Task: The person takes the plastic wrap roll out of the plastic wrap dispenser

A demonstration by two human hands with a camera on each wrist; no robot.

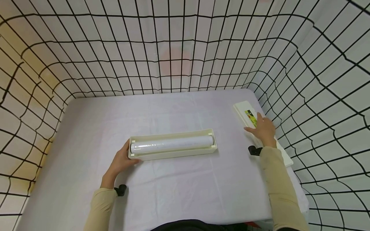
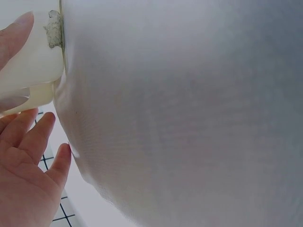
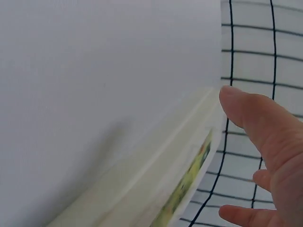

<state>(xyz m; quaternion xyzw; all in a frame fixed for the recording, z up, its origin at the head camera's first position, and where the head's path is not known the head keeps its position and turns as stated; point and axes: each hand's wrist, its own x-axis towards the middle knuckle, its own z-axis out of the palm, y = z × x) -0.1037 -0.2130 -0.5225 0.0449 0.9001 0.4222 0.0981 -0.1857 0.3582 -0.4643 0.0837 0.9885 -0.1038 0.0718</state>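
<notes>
Gridded walls are ringing the desk [image 1: 173, 199]; left hand [image 1: 121, 162] is gripping the wrap box's [image 1: 172, 147] end mid-desk, right hand [image 1: 263, 128] is resting flat, fingers relaxed, on the lid [image 1: 245, 112] — steadying both looks wise.

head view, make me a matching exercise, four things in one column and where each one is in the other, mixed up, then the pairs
Things:
1. roll of film
2. left hand
3. right hand
4. lid

Places:
A. flat along the table's right edge, a green and yellow label on top
B. at the left end of the open tray
C. lying lengthwise inside the tray
D. resting on top of the lid

Pairs: 1-C, 2-B, 3-D, 4-A
</notes>
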